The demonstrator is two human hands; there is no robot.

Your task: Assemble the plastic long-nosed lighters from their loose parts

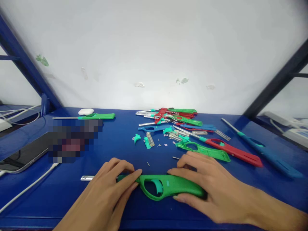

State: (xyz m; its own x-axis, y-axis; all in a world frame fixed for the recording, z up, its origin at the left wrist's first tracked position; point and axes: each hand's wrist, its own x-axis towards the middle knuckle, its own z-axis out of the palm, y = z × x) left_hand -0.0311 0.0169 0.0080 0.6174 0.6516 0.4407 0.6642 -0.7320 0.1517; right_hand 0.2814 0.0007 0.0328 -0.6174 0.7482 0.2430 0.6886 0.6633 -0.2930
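Note:
A green gas lighter (181, 185) lies crosswise near the table's front edge, its metal tube end (87, 178) pointing left. My left hand (112, 187) is closed around its neck, thumb and fingertips pinching just left of the trigger opening. My right hand (211, 186) grips the handle end, fingers along the top and thumb below. Inside the opening shows the turquoise trigger (157, 186). A thin metal shaft (175, 157) sticks out beyond my right fingers; the rest of it is mostly hidden. A small screw (148, 164) lies just behind the lighter.
Behind my hands lie an opened green shell (204, 150), a red lighter (235, 152), a blue lighter (269, 154), loose turquoise triggers (137, 138) and clear fuel tanks (150, 139). A heap of lighter parts (178, 117) sits by the wall. At left are a phone (26, 152) and a white cable (31, 186).

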